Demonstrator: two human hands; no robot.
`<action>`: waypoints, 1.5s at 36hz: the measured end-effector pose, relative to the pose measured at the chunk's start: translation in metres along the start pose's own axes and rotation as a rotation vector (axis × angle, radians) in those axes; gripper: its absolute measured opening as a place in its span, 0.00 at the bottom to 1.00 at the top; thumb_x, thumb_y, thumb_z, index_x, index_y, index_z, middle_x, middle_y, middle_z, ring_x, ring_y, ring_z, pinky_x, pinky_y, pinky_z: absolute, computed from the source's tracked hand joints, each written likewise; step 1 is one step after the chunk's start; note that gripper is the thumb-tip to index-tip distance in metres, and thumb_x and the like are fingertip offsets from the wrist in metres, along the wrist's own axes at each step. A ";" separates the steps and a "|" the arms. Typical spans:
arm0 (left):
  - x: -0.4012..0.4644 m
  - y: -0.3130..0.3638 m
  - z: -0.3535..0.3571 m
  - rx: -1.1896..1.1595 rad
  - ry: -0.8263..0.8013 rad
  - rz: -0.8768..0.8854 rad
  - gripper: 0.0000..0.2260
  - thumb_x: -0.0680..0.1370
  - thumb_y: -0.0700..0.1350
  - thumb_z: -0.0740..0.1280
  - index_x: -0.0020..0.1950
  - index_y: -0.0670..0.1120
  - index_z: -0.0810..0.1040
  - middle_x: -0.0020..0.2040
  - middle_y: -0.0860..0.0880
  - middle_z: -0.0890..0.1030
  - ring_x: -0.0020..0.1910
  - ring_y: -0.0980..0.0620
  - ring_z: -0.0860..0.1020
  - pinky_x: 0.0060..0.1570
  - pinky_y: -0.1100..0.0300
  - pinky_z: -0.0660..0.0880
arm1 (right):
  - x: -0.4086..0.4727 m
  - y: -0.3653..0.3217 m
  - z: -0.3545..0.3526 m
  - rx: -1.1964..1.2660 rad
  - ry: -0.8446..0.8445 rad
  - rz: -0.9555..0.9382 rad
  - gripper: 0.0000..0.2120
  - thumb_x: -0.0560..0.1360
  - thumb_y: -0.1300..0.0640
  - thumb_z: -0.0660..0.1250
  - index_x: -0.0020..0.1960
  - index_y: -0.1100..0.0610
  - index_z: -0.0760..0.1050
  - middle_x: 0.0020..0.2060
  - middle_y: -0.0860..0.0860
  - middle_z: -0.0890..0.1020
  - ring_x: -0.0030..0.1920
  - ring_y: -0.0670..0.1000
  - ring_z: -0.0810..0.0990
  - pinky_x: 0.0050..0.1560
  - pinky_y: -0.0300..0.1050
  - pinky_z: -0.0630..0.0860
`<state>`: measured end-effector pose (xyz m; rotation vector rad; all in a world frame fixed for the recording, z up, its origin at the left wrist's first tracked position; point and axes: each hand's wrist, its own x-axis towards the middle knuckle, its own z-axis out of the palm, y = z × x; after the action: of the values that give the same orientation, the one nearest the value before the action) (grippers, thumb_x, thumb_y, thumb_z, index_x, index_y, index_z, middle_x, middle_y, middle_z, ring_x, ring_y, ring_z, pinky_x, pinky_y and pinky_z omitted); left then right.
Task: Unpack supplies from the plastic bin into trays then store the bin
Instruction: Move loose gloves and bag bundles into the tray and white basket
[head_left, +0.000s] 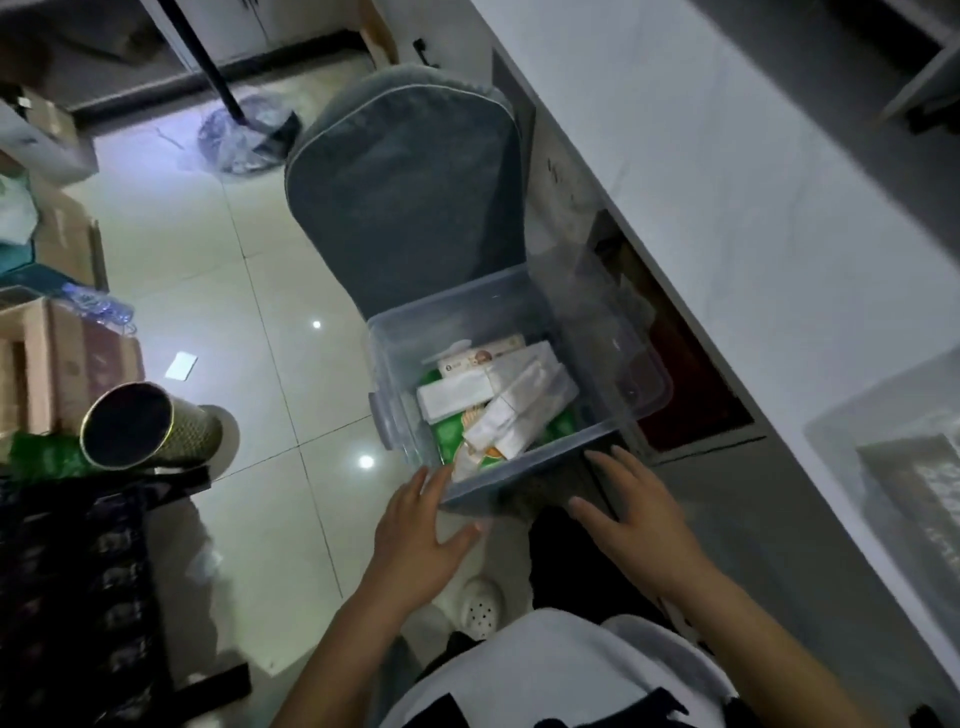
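Note:
A clear plastic bin (644, 384) sits on a grey chair (405, 197) beside a white counter. Inside lie white packets (519, 410), a flat white pack (454, 397), a printed box (483, 361) and green packaging (561, 423). My left hand (421, 530) is spread with straight fingers at the bin's near left corner, fingertips touching its wall. My right hand (628, 514) is spread just below the bin's near edge, fingers straight, holding nothing. A clear tray (831, 431) with contents stands on the counter at the right edge of view.
The white counter (727, 182) runs along the right. A gold cylindrical can (150, 431) lies tipped at the left among cardboard boxes (47, 364). A dark stand base and plastic wrap (249, 135) sit on the tiled floor behind the chair. A white slipper (480, 608) is below.

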<state>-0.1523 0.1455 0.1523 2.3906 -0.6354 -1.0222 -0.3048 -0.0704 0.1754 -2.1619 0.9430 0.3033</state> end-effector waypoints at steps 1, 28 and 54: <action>0.008 0.003 -0.003 0.008 0.001 -0.025 0.35 0.77 0.62 0.65 0.79 0.57 0.53 0.80 0.52 0.54 0.78 0.50 0.55 0.75 0.49 0.57 | 0.019 0.000 -0.002 -0.004 -0.015 -0.008 0.31 0.75 0.40 0.66 0.75 0.46 0.64 0.77 0.51 0.62 0.77 0.52 0.58 0.74 0.57 0.61; 0.230 -0.024 0.078 -0.126 -0.280 -0.484 0.26 0.74 0.48 0.69 0.72 0.49 0.70 0.71 0.44 0.73 0.67 0.43 0.73 0.65 0.50 0.71 | 0.229 0.058 0.055 -0.505 -0.267 -0.072 0.21 0.78 0.43 0.59 0.58 0.58 0.79 0.56 0.58 0.81 0.58 0.60 0.76 0.61 0.50 0.66; 0.345 -0.044 0.144 -0.025 -0.021 -0.152 0.19 0.76 0.44 0.67 0.66 0.45 0.76 0.58 0.42 0.81 0.58 0.41 0.77 0.55 0.51 0.74 | 0.229 0.093 0.085 -0.532 0.087 -0.248 0.16 0.73 0.46 0.61 0.44 0.56 0.80 0.42 0.53 0.83 0.45 0.58 0.78 0.43 0.49 0.71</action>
<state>-0.0376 -0.0503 -0.1481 2.4390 -0.4510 -1.1125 -0.2038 -0.1736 -0.0422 -2.7677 0.6772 0.3713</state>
